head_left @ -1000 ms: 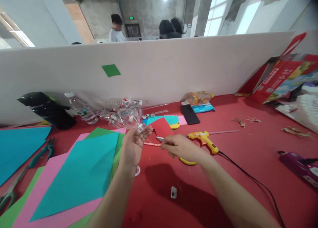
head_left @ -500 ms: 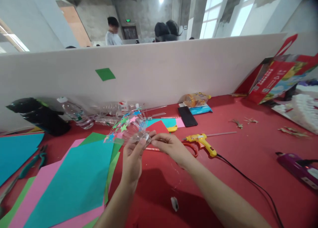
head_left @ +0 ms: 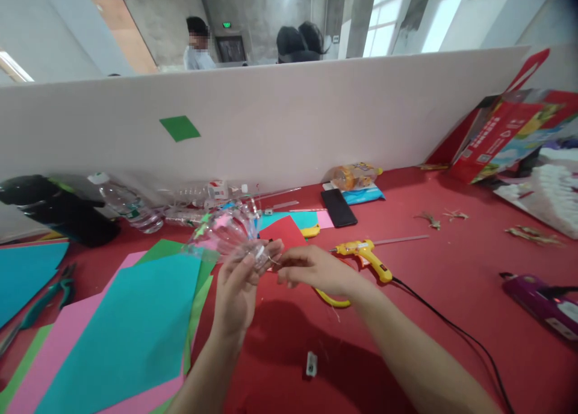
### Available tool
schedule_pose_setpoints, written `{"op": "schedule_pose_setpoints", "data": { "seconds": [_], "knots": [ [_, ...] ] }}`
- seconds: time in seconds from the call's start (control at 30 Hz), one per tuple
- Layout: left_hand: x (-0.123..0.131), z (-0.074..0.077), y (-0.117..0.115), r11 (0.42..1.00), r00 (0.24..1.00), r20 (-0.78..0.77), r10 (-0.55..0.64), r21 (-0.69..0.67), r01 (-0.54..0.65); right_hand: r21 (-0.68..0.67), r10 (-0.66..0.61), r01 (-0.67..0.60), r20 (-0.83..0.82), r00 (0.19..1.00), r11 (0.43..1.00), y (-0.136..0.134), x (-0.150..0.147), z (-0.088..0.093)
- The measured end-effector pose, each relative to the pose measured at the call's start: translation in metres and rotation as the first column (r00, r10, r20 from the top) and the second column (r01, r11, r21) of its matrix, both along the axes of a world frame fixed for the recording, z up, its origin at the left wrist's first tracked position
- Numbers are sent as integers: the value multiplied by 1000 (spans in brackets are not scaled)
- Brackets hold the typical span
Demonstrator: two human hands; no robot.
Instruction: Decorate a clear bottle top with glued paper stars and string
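Observation:
My left hand [head_left: 237, 287] is closed around the neck end of a cut clear plastic bottle [head_left: 226, 230], whose flared body carries coloured star stickers. The flared part points away to the upper left. Close beside it, my right hand [head_left: 316, 269] pinches a thin pale thread [head_left: 274, 261] that runs to the bottle's neck. Its far end is hidden by the fingers. Beneath the right wrist lie scissors with a red and yellow handle [head_left: 336, 301], partly covered. A small white piece [head_left: 311, 364] rests on the red table in front of me.
Coloured paper sheets [head_left: 130, 318] and pliers [head_left: 45, 296] lie left. A black flask [head_left: 58, 209] and a water bottle [head_left: 129, 203] are behind them. A yellow glue gun [head_left: 365, 256] with a cord, a phone [head_left: 339, 208] and a purple device [head_left: 542, 302] lie right. A white partition [head_left: 289, 119] stands behind.
The bottle's neck has turned in my left hand and its stars face differently. My right hand has drawn slightly back and down, with the thread showing between the hands. The view has shifted a little.

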State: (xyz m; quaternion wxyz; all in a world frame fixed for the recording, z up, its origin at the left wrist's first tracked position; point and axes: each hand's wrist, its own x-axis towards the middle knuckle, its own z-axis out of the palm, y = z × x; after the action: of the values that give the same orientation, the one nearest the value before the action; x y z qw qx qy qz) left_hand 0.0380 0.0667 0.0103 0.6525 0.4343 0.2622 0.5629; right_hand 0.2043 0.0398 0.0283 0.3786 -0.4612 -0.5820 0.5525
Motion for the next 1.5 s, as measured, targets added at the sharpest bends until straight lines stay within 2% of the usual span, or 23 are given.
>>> {"op": "schedule_pose_setpoints", "data": {
  "seconds": [0.17, 0.23, 0.33, 0.4, 0.5, 0.6, 0.73, 0.87, 1.0, 1.23, 1.37, 1.5],
  "knots": [
    [4, -3, -5, 998, 998, -58, 24, 59, -21, 27, -108, 106, 50, 993, 994, 0, -5, -2],
    [4, 1, -7, 996, 997, -63, 44, 75, -39, 50, -145, 140, 93, 985, 989, 2, -5, -7],
    [2, 11, -6, 988, 991, -32, 130, 92, -127, 89, -183, 172, 140, 973, 981, 4, -3, -11],
    [-1, 16, -3, 984, 985, 17, 170, 53, -171, 119, -184, 168, 134, 974, 979, 3, -3, -9],
    [-5, 17, 5, 987, 990, 103, 93, -140, -78, 169, -154, 135, 107, 982, 976, 0, -2, -1],
    [-6, 15, 9, 937, 982, 191, -11, -342, 77, 202, -104, 79, 118, 988, 976, -6, -4, 5],
    [-4, 12, 7, 876, 972, 222, -81, -449, 176, 203, -70, 37, 158, 985, 978, -8, -9, 4],
    [0, 11, 1, 881, 966, 216, -143, -416, 224, 202, -135, 100, 165, 977, 974, -4, -12, -1],
    [5, 17, -4, 886, 979, 181, -97, -432, 167, 188, -202, 172, 156, 967, 967, 1, -11, -3],
    [0, 33, 1, 922, 994, 108, 12, -385, 31, 92, -94, 84, 114, 989, 992, 2, 8, -5],
    [-9, 26, 6, 959, 996, 81, 33, -285, -8, 37, -71, 69, 69, 995, 997, 0, 11, 2],
    [-8, 15, 2, 982, 998, 38, -59, -177, 65, -7, -49, 49, 23, 999, 999, -2, 0, 7]
  ]
}}
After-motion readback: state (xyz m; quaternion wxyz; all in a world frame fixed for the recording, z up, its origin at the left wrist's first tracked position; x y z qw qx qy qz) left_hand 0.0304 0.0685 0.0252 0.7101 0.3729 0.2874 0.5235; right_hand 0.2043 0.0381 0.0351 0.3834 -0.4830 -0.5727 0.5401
